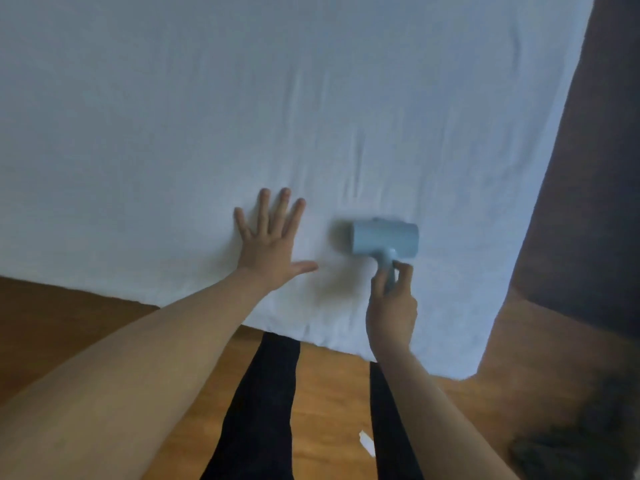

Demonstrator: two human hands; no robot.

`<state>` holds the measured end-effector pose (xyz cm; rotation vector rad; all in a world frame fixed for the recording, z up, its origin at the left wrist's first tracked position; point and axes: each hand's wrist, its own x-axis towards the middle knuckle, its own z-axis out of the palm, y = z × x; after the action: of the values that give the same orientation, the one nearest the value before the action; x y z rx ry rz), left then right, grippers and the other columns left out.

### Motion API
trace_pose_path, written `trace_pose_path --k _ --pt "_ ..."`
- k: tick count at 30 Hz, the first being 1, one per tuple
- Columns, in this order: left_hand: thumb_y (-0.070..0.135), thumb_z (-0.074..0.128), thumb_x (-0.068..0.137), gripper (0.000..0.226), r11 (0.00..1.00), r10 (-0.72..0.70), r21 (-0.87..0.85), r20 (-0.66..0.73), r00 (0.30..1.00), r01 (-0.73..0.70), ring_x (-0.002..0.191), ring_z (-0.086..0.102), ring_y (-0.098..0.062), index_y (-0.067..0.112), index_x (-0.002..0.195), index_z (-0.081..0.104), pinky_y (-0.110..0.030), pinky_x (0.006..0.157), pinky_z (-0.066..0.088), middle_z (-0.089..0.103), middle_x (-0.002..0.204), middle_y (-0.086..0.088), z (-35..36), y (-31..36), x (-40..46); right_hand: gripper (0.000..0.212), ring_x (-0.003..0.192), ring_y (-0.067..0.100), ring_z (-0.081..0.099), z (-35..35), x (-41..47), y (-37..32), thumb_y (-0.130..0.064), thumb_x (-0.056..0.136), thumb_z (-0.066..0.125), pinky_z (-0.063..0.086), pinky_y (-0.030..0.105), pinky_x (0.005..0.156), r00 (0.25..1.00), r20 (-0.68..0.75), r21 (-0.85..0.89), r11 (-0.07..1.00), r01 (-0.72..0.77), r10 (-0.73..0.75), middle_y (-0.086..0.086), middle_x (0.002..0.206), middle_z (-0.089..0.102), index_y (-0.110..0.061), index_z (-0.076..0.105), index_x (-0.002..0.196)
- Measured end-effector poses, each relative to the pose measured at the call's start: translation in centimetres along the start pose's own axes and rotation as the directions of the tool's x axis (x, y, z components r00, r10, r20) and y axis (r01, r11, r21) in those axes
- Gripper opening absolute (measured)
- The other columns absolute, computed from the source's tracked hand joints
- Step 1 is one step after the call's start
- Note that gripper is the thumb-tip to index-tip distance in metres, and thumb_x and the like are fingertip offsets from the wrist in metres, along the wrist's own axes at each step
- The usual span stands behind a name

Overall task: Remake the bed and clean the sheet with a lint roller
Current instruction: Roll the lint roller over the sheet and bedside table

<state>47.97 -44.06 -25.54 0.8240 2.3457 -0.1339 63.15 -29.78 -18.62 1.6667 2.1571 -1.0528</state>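
Observation:
A white sheet point(277, 98) covers the bed and fills most of the head view, with a few faint creases near its middle. My left hand point(270, 240) lies flat on the sheet near the front edge, fingers spread. To its right, my right hand point(391, 303) grips the handle of a pale blue lint roller point(384, 239). The roller head rests on the sheet and looks blurred.
Wooden floor point(329, 393) runs below the bed's front edge, with my dark-clad legs point(266, 403) standing on it. A small white scrap point(367, 442) lies on the floor. A dark surface point(588, 202) borders the bed on the right, and something dark and fuzzy point(581, 441) sits at bottom right.

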Motion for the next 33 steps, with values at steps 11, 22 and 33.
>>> trace_pose_path --k 11,22,33 --pt "0.081 0.053 0.076 0.123 1.000 -0.014 0.019 0.096 0.995 0.013 0.146 -0.032 -0.036 0.027 0.152 -0.027 -0.073 0.112 0.006 -0.038 0.158 -0.002 -1.0 0.4 -0.7 0.035 0.070 0.013 0.064 -2.3 -8.8 3.5 -0.043 0.099 0.049 0.055 0.041 0.067 0.988 -0.020 0.168 0.974 -0.150 0.156 -0.008 0.073 0.064 -0.027 0.057 0.129" --pt "0.071 0.060 0.080 0.119 0.993 -0.090 0.076 0.052 0.995 0.086 0.149 -0.019 -0.043 0.029 0.154 -0.022 -0.069 0.115 0.015 -0.029 0.162 -0.004 3.4 -2.3 -7.3 0.042 0.041 0.020 0.050 4.1 10.4 -18.6 -0.035 0.101 0.035 0.038 0.018 0.040 0.964 0.237 0.582 0.812 -0.045 -0.116 0.011 0.078 0.052 -0.005 0.061 0.116" --pt "0.071 0.062 0.078 0.115 0.999 -0.004 -0.037 -0.061 0.998 0.001 0.151 -0.022 -0.022 0.025 0.158 -0.007 -0.054 0.122 -0.002 -0.021 0.165 0.001 1.0 -12.9 -5.8 0.027 0.042 0.018 0.044 4.4 -9.8 2.3 -0.035 0.100 0.046 0.038 0.027 0.046 0.932 0.362 0.366 0.913 -0.180 0.038 0.003 0.063 0.060 -0.015 0.057 0.086"
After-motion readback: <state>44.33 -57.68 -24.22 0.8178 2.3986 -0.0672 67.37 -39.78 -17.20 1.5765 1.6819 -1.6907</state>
